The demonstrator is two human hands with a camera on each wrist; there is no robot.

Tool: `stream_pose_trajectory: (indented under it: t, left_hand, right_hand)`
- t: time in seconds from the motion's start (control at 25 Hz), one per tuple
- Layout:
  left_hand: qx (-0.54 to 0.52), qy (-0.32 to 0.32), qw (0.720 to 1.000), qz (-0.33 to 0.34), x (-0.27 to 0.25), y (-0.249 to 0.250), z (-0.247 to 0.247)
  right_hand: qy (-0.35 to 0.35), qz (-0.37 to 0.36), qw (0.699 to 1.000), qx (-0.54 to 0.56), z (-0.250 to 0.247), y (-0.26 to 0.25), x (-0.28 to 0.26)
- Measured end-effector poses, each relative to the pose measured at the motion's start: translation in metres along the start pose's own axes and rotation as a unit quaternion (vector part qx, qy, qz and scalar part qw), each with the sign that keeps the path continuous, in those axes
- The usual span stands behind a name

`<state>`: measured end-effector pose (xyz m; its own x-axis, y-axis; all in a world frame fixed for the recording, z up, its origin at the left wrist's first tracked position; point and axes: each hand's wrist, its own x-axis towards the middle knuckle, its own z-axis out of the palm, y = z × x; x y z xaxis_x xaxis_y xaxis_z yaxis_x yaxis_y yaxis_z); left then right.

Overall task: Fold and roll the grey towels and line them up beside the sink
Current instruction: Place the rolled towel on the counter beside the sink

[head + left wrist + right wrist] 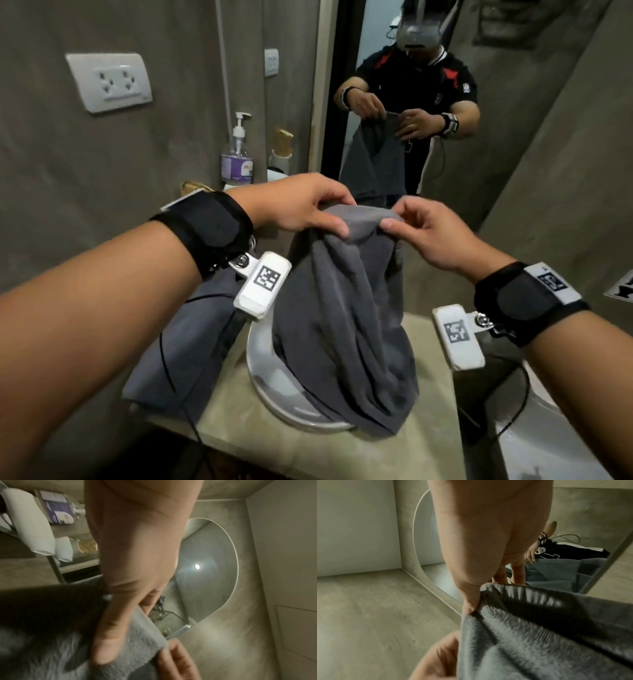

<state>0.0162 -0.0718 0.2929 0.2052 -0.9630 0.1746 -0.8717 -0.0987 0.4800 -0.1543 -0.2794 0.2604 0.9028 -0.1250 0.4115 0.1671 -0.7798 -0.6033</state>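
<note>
A grey towel (342,308) hangs in the air over the white sink (270,383), its lower end bunched on the sink's front rim. My left hand (308,209) pinches the towel's top edge between thumb and fingers. My right hand (428,233) pinches the same edge a little to the right. The left wrist view has my thumb lying on the grey towel (130,639), and in the right wrist view my thumb presses into the grey towel (530,635). A second grey towel (185,342) lies spread on the counter left of the sink.
A beige stone counter (428,428) holds the sink. A pump bottle (237,154) stands at the back left by the wall, near a socket (109,82). The mirror (411,102) behind reflects the person. A white toilet (541,445) is at lower right.
</note>
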Motion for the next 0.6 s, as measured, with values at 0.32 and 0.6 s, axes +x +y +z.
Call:
stream_pose_trajectory:
  t: [0.32,0.6]
  left_hand:
    - [0.104,-0.169,0.968,-0.156,-0.051,-0.087,0.092]
    - [0.052,-0.024,0.992,-0.114,-0.033,-0.073,0.078]
  right_hand:
    - [-0.001,0.08,0.992,-0.102,-0.007,0.032,-0.022]
    - [-0.082,0.226,0.963,-0.119,0.032,0.076,-0.071]
